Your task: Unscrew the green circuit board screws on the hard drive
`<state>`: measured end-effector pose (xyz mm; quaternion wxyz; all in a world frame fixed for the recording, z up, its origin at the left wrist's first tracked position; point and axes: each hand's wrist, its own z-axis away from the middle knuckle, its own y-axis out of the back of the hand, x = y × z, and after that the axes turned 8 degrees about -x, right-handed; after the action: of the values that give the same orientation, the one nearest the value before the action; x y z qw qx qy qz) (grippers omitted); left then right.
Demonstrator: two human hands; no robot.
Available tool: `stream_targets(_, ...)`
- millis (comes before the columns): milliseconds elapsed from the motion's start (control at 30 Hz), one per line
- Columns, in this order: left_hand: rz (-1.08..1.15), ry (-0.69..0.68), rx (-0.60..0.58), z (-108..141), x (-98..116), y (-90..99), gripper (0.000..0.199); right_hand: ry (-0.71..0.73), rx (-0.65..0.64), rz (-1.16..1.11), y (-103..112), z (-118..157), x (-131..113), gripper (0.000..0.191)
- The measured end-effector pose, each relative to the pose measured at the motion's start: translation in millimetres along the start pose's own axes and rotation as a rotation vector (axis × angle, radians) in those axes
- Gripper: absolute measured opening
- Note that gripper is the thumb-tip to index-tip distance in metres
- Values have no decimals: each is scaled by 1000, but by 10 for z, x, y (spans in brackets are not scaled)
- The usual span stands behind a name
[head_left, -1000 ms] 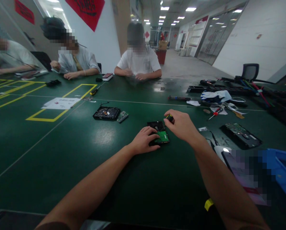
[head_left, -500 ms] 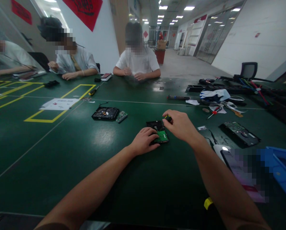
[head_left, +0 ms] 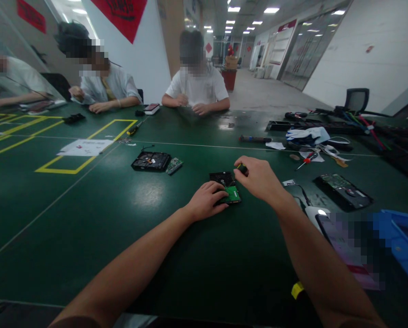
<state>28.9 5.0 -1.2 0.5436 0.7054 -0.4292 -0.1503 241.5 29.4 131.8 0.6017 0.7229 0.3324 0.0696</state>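
Observation:
A hard drive [head_left: 234, 195] with a green circuit board lies on the green table in front of me. My left hand [head_left: 208, 199] rests across its left side, fingers over the top and thumb along the near edge, holding it down. The fingers of my right hand [head_left: 257, 176] are closed round the black and yellow handle of a screwdriver [head_left: 242, 169], above the drive's far right corner. The screwdriver's tip is too small and dark to make out where it meets the drive. Part of the drive is hidden under my left hand.
To the left lie an open drive casing [head_left: 151, 161] and a loose circuit board [head_left: 174, 166]. Another hard drive [head_left: 344, 191], a red screwdriver [head_left: 307, 160], gloves [head_left: 308, 135] and a blue bin [head_left: 400, 241] are on the right. Several people sit across the table.
Both hands keep nearly the same place on and above the hard drive. The whole view has shifted very slightly. A hand of the person opposite has moved a little.

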Motion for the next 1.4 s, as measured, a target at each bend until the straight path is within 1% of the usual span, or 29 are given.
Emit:
stream_targets(267,4,6,-4,3,7,14,36,-8,9,-28,13,2,-18,13)
stream_targets(1133,17,-4,7,4,3,2,33,-8,8,7,8,-5,-12,11)
stream_targets(1400,18,-3,-5,2,0,23,33,-89,52,-37,-24,-14,48,23)
